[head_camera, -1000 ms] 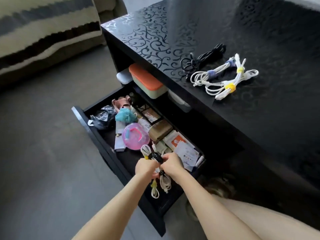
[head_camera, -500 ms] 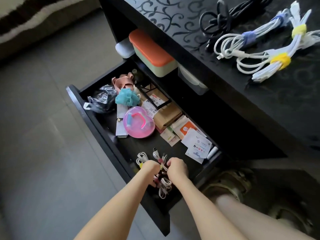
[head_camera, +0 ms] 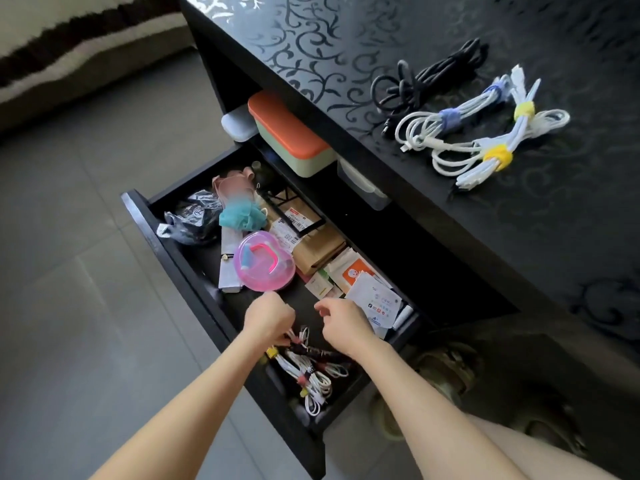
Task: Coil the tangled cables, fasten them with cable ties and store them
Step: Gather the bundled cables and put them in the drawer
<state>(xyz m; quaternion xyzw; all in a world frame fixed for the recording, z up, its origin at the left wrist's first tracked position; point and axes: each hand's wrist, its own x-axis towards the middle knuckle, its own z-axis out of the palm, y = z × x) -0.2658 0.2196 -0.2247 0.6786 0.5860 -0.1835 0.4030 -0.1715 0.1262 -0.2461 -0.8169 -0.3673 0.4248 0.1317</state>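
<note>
Several white cable coils [head_camera: 311, 374] with small ties lie in the near corner of the open black drawer [head_camera: 173, 268]. My left hand [head_camera: 268, 318] is curled over their far end and pinches a coil. Just right of it, my right hand [head_camera: 341, 323] hovers above the coils with loosely curled fingers and holds nothing. Up on the black tabletop [head_camera: 346, 46] lie a black cable [head_camera: 429, 79], a white coil with blue ties [head_camera: 450, 119] and a white coil with yellow ties [head_camera: 495, 155].
The drawer also holds a pink round container [head_camera: 265, 263], a teal puff [head_camera: 242, 216], a dark plastic bag [head_camera: 194, 220], a brown packet and paper cards [head_camera: 374, 299]. An orange-lidded box [head_camera: 287, 133] sits on the shelf above. My sandalled foot [head_camera: 446, 372] is beside the drawer.
Both hands lowered the cable coils into the drawer's near corner. My right hand has let go and lifted off to the right. The view has swung back up to the tabletop.
</note>
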